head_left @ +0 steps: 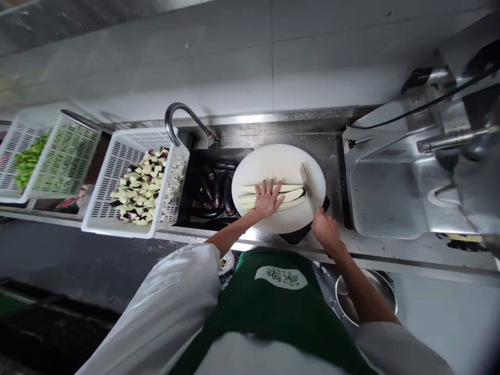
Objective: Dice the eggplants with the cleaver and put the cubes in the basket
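On a round white cutting board (273,161) lie long pale strips of cut eggplant (291,196). My left hand (267,198) presses flat on the strips, fingers spread. My right hand (325,229) is closed round the handle of a cleaver (307,182), whose blade stands on the right end of the strips.
Whole dark eggplants (214,190) lie in the sink under a curved tap (183,117). A white basket (117,166) of diced eggplant stands to the left, then baskets with green pieces (27,161). A steel machine tray (386,192) is at right, a metal bowl (385,294) below.
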{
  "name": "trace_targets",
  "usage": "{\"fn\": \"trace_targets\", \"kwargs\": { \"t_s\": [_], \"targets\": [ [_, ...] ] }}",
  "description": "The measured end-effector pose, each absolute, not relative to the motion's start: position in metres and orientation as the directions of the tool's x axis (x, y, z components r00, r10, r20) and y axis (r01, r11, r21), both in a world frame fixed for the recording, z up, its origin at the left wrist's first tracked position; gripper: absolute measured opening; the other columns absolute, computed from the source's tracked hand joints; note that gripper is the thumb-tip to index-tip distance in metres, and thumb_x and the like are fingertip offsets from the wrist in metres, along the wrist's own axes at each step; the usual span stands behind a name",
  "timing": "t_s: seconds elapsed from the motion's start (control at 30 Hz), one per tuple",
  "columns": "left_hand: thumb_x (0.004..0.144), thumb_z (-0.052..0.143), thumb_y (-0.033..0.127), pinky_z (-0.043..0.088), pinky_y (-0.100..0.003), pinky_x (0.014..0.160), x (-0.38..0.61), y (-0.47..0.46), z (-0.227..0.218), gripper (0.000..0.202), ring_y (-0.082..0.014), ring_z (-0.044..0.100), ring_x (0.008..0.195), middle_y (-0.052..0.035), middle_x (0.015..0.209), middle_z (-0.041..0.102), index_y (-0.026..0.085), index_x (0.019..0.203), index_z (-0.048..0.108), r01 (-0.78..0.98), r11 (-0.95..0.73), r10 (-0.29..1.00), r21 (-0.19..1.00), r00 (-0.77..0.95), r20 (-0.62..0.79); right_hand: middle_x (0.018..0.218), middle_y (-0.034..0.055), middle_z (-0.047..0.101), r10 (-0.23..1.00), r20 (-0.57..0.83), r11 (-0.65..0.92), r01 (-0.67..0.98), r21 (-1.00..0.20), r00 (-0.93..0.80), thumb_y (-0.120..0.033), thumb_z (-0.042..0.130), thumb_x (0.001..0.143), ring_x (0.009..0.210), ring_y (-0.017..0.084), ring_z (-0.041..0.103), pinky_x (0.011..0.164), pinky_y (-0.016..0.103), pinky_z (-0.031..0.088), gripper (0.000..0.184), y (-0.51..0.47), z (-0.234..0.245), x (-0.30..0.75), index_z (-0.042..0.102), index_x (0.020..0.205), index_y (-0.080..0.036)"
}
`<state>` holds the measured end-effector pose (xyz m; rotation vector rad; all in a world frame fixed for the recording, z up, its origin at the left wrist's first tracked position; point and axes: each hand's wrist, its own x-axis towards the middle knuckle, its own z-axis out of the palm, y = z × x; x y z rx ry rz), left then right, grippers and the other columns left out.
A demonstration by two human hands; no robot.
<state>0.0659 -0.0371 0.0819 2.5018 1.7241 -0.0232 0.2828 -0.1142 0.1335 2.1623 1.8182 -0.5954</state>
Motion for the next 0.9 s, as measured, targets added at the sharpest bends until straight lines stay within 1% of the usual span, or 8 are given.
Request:
{"fn": "trace_targets", "kwargs": {
  "t_s": [0.1,0.27,0.37,0.53,0.73,0.8,0.9],
  "targets": [
    [0.107,0.024,0.056,0.019,-0.07,0.122,0.072,-0.04,0.078,0.07,-0.0449,0.019,0.157,-0.0159,0.17,0.026,0.021,0.168,0.024,0.941,-0.324,0.941,0.097,0.331,-0.068,0.105,0.0231,0.075,0.856,-0.506,-0.177,0.98,-0.093,0.106,-0.018,0.033,0.106,0.103,0.03,0.074,0.089,0.036,0.05,0.034,-0.114,0.137,0.282,0.053,0.131,-0.008],
    [0.106,0.023,0.059,0.019,-0.067,0.124,0.077,-0.046,0.077,0.077,-0.0431,0.017,0.159,-0.0172,0.17,0.028,0.014,0.168,0.019,0.954,-0.269,0.959,0.129,0.278,-0.06,0.102,0.0231,0.075,0.871,-0.464,-0.218,0.973,-0.074,0.159,-0.027,0.027,0.109,0.098,0.03,0.075,0.084,0.035,0.05,0.037,-0.123,0.157,0.278,0.054,0.126,-0.008],
    [0.106,0.023,0.058,0.017,-0.067,0.125,0.08,-0.048,0.074,0.077,-0.043,0.015,0.159,-0.018,0.17,0.028,0.012,0.168,0.019,0.959,-0.247,0.966,0.136,0.255,-0.045,0.097,0.0215,0.075,0.875,-0.463,-0.199,0.977,-0.079,0.141,-0.03,0.024,0.109,0.094,0.03,0.075,0.082,0.034,0.049,0.04,-0.136,0.168,0.274,0.054,0.126,-0.009],
    [0.107,0.024,0.058,0.015,-0.068,0.125,0.081,-0.049,0.066,0.076,-0.0432,0.017,0.159,-0.0179,0.169,0.031,0.011,0.167,0.021,0.956,-0.246,0.968,0.163,0.252,-0.015,0.098,0.0221,0.074,0.853,-0.516,-0.149,0.985,-0.085,0.084,-0.024,0.028,0.108,0.097,0.031,0.075,0.084,0.036,0.049,0.036,-0.14,0.166,0.267,0.054,0.128,-0.008],
    [0.107,0.024,0.057,0.014,-0.068,0.126,0.081,-0.047,0.064,0.074,-0.0424,0.019,0.158,-0.0168,0.167,0.035,0.013,0.167,0.026,0.951,-0.254,0.966,0.175,0.26,-0.009,0.111,0.0222,0.073,0.857,-0.514,-0.155,0.974,-0.163,0.05,-0.021,0.031,0.108,0.108,0.028,0.072,0.088,0.032,0.048,0.034,-0.097,0.144,0.255,0.054,0.129,-0.006],
    [0.107,0.024,0.057,0.015,-0.067,0.126,0.079,-0.047,0.066,0.075,-0.0409,0.017,0.159,-0.0165,0.168,0.033,0.012,0.167,0.024,0.949,-0.258,0.964,0.18,0.264,-0.01,0.113,0.0221,0.073,0.864,-0.5,-0.157,0.975,-0.16,0.057,-0.02,0.031,0.108,0.108,0.028,0.072,0.089,0.032,0.048,0.035,-0.087,0.141,0.253,0.053,0.131,-0.006],
    [0.107,0.023,0.057,0.016,-0.065,0.127,0.073,-0.049,0.068,0.075,-0.0367,0.012,0.161,-0.0156,0.171,0.025,0.012,0.168,0.019,0.953,-0.244,0.969,0.179,0.245,0.015,0.11,0.0219,0.074,0.878,-0.475,-0.143,0.979,-0.147,0.057,-0.023,0.03,0.108,0.104,0.028,0.073,0.087,0.033,0.048,0.035,-0.088,0.146,0.253,0.055,0.127,-0.008]
  ]
}}
